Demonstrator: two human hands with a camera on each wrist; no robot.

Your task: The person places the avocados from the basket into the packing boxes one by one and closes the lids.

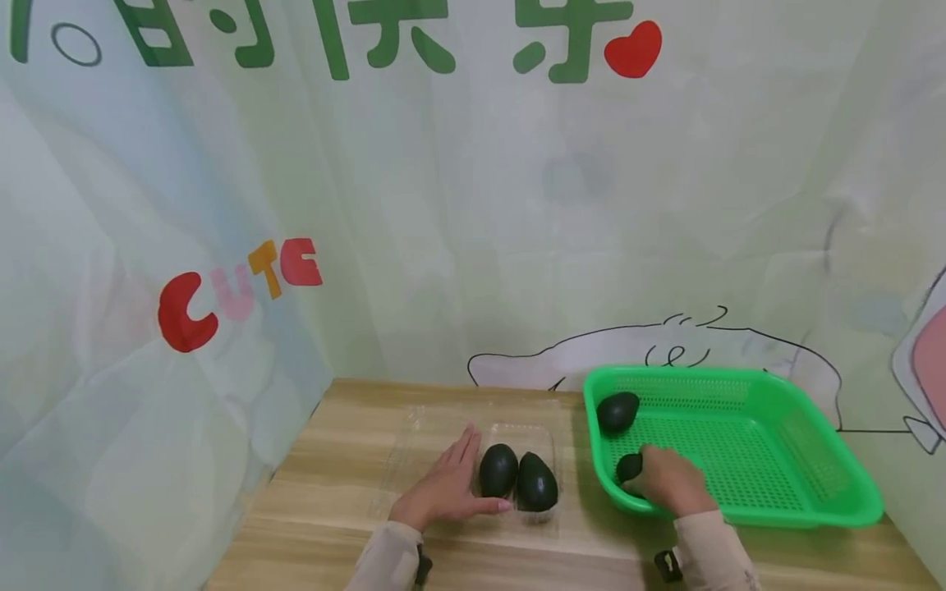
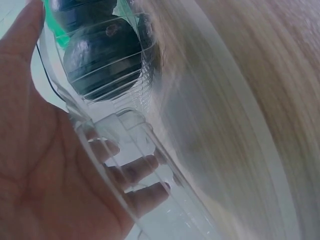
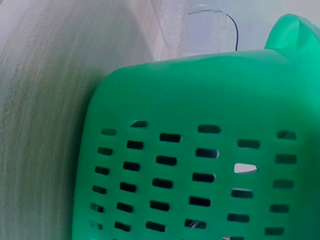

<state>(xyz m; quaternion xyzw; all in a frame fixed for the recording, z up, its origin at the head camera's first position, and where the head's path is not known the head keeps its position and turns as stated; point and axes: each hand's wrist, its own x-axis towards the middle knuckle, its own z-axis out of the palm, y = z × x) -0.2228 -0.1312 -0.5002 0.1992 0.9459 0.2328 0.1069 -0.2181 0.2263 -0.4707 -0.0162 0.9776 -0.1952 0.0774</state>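
Note:
Two dark avocados, one point(image 1: 498, 470) beside the other point(image 1: 537, 483), lie in a clear plastic clamshell box point(image 1: 517, 432) whose lid lies folded back to the left. My left hand point(image 1: 442, 491) rests on the box at the hinge side, fingers extended, thumb by the near edge. Through the clear plastic, the left wrist view shows its fingertips point(image 2: 150, 197). Inside the green basket's near left corner, my right hand point(image 1: 674, 483) grips another avocado point(image 1: 629, 467), partly covered by the fingers. The basket wall point(image 3: 175, 100) hides this hand in the right wrist view.
One more avocado point(image 1: 617, 412) lies at the far left corner of the green basket point(image 1: 850, 476). Both containers stand on a wood-grain table point(image 1: 310, 476). Printed cloth point(image 1: 443, 246) hangs behind and at the left of the table.

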